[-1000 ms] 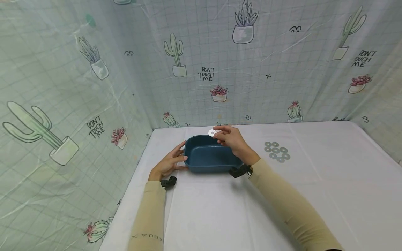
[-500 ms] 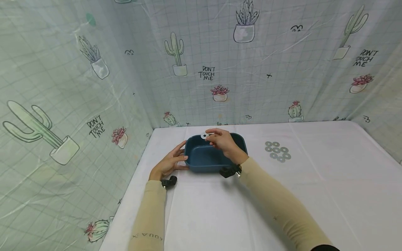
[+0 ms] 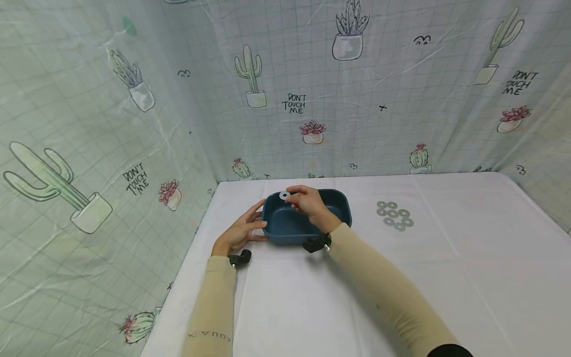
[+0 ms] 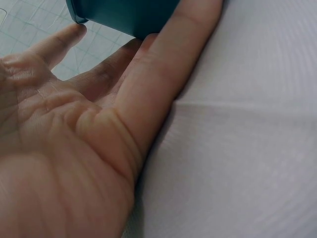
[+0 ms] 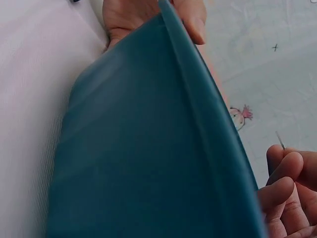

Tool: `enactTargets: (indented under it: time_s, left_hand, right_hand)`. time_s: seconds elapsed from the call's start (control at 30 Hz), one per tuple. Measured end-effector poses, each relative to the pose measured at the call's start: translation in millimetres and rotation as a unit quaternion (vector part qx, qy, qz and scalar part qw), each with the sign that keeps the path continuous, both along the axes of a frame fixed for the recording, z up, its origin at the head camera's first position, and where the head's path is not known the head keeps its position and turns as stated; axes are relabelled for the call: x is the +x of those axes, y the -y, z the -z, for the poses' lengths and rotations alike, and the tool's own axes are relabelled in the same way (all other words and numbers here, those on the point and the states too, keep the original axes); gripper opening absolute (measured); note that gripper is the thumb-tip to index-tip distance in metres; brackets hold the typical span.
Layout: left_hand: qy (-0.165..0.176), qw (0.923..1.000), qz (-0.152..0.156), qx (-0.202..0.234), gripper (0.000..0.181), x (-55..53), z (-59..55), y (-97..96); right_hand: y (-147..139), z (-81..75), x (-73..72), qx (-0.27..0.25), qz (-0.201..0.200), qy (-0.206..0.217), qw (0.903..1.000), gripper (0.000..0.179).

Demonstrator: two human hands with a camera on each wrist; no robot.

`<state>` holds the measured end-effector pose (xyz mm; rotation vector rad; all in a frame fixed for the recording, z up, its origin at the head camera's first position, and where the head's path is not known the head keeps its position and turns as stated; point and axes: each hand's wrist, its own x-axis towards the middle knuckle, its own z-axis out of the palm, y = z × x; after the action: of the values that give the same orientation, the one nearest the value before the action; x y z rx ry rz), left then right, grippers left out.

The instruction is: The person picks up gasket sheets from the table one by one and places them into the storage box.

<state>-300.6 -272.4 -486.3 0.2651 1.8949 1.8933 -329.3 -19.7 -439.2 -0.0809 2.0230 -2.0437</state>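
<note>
Lying nearest, a tan left sleeve [image 3: 211,297] and a tan right sleeve [image 3: 383,285] are crossing the white-covered counter [image 3: 473,287], the left one bearing dark lettering. A dark strap is circling each wrist, one on the left [image 3: 241,258], one on the right [image 3: 315,244].

Beyond the left strap, the left hand [image 3: 236,233] is resting at the left end of a blue box [image 3: 290,240], its fingers spreading wide and touching that end rather than wrapping round it. The box is standing upright on the counter, its open top facing up. Well to the right of it, a cluster of grey flat rings [image 3: 388,213] is lying on the counter, the pieces sitting close together.

Farther in, the right hand [image 3: 309,202] is hovering over the box, its fingers narrowing to a pinch and holding one pale ring [image 3: 281,195]. That ring is hanging near the far left corner of the box; in the right wrist view it is showing edge-on as a thin sliver, standing apart from the visible rim.

Behind the counter, a pale curtain [image 3: 196,124] is hanging, displaying potted cacti, red succulents and the words "DON'T TOUCH ME".
</note>
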Motion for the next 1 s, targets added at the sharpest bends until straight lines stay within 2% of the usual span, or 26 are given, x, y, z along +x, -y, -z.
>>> enactTargets:
  time_s: [0.2, 0.5, 0.8, 1.0]
  left_hand:
    - [-0.003, 1.0, 0.0, -0.002, 0.079, 0.8, -0.3, -1.5]
    - [0.0, 1.0, 0.0, -0.001, 0.078, 0.5, -0.2, -4.0]
    - [0.0, 1.0, 0.003, 0.003, 0.078, -0.7, -0.1, -2.2]
    - [-0.008, 1.0, 0.004, -0.003, 0.077, -0.6, 0.3, 0.5]
  right_hand:
    - [9, 5.7, -1.5, -0.006, 0.007, 0.012, 0.9999, 0.028]
    - [14, 9.6, -2.9, 0.013, 0.014, 0.027, 0.9995, 0.027]
    - [18, 12.1, -4.9, 0.086, 0.002, 0.0, 0.9963, 0.024]
    - [22, 16.1, -10.1, 0.16, 0.011, -0.015, 0.987, 0.025]
